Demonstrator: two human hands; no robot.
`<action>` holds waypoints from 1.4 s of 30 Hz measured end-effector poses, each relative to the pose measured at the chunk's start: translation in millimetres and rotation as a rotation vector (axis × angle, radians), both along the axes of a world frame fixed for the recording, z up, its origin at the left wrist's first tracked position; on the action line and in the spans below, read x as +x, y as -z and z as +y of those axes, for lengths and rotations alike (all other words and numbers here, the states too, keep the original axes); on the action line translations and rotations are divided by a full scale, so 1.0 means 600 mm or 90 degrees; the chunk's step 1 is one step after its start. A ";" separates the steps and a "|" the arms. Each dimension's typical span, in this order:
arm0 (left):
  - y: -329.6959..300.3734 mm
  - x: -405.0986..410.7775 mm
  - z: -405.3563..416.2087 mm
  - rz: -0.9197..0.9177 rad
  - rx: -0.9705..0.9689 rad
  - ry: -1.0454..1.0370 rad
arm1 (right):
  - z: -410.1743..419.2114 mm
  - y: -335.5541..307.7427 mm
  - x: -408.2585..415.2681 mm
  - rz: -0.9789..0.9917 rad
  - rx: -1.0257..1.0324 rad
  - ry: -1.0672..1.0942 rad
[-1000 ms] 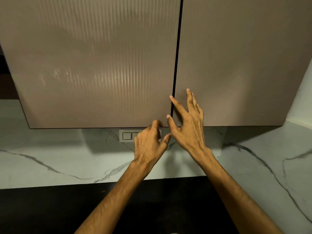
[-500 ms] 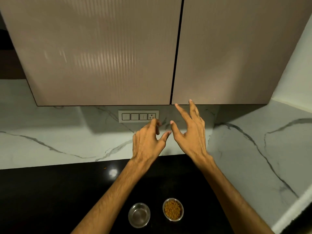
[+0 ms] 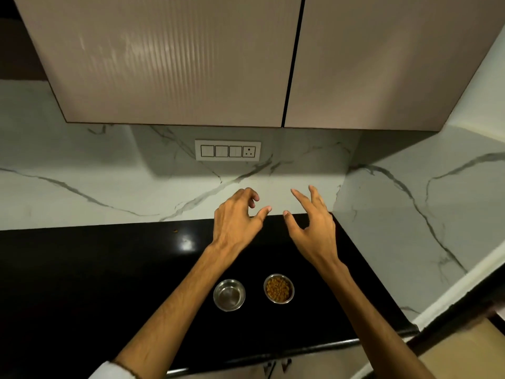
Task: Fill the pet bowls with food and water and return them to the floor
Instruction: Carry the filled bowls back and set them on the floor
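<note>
On the black worktop (image 3: 82,283), nearest, an empty steel bowl (image 3: 229,294) stands just beside the kibble-filled bowl (image 3: 278,288). Above them the left hand (image 3: 236,218) and right hand (image 3: 314,225) have dropped from the cupboard doors (image 3: 191,64), fingers loose, holding nothing. Behind, a switch plate (image 3: 228,150).

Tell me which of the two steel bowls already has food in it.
The right-hand bowl, below the right forearm: it holds brown kibble. The left-hand bowl shows only bare metal inside.
</note>
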State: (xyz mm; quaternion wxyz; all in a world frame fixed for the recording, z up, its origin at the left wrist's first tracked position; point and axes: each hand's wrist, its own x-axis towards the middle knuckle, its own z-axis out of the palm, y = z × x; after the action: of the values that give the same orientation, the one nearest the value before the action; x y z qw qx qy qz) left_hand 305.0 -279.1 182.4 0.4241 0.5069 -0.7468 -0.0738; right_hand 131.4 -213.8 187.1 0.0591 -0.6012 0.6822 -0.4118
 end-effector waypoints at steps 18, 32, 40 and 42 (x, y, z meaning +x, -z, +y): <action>0.267 0.038 -0.008 0.131 0.363 -0.106 | 0.011 0.289 -0.060 -0.180 0.274 0.041; 0.418 0.030 0.041 0.222 0.537 -0.350 | 0.006 0.447 -0.121 -0.398 0.435 0.144; 0.467 0.026 0.039 0.524 0.687 -0.472 | -0.015 0.487 -0.126 -0.562 0.452 0.144; 0.475 0.025 0.041 0.603 0.708 -0.478 | -0.021 0.492 -0.125 -0.573 0.458 0.136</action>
State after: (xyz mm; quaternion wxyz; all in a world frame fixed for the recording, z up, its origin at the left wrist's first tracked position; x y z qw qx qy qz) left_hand 319.7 -254.8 -102.7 0.3776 0.7744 -0.1232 -0.4925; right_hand 56.3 -226.5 -107.8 0.5016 -0.2368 0.7438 -0.3730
